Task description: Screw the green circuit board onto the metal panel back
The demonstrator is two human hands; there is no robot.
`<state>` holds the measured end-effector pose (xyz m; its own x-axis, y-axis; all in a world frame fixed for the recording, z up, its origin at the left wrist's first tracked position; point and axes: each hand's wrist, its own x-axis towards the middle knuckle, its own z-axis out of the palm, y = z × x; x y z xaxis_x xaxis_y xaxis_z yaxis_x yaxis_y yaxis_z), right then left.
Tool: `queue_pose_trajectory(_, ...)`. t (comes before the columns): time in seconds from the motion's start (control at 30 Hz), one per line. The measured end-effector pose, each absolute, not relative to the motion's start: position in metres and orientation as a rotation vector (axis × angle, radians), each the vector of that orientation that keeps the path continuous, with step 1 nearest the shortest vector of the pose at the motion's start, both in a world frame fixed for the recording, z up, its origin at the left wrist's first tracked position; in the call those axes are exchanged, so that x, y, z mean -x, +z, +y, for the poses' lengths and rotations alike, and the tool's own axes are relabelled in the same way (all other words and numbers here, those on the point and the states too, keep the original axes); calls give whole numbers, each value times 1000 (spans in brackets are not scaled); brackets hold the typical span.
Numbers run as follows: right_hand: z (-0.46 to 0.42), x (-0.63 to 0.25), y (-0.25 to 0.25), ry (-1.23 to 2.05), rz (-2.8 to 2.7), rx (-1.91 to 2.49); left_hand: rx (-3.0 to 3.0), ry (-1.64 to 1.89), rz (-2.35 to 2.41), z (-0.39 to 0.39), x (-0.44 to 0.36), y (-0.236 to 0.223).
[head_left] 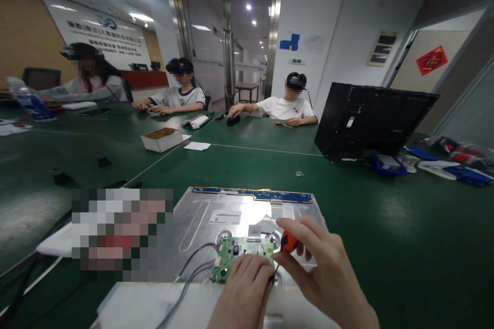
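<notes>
Right hand [324, 259]: thumb and fingertips closed around the handle of an orange-and-black screwdriver [290, 242], thin-shafted, over the right part of a silver metal panel [200, 234]. Left hand [249, 277]: palm down, fingers bent, on a green rectangular circuit board [227, 254] at the panel's middle; whether it pinches anything, we cannot tell.

Governing relation, as we judge it: the screwdriver's long axis slants from the right hand down toward the left fingers, meeting the board's right edge. The handle belongs to the right hand; the lower end lies just beside the left. We cannot see where the tip sits.

On the panel, we list: grey cables [189, 277] left of the board; a white printed label [226, 217]; a long blue circuit strip [231, 195] along the far edge.

Beyond the panel: a white open cardboard box [162, 140], far left; a large black monitor back [374, 118], far right.
</notes>
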<state>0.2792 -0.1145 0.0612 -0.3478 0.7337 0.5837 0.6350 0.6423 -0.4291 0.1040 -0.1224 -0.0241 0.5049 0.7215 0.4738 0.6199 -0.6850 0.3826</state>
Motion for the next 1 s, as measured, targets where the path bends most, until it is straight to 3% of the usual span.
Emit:
queue_pose_trajectory(0.27, -118, -279, 61, 246, -2066, 1054, -2600, 867, 1142, -121, -102, -24)
queue_pose_trajectory(1.0, -115, -278, 59, 71, -2032, 1086, -2584, 898, 1154, -122, -103, -25)
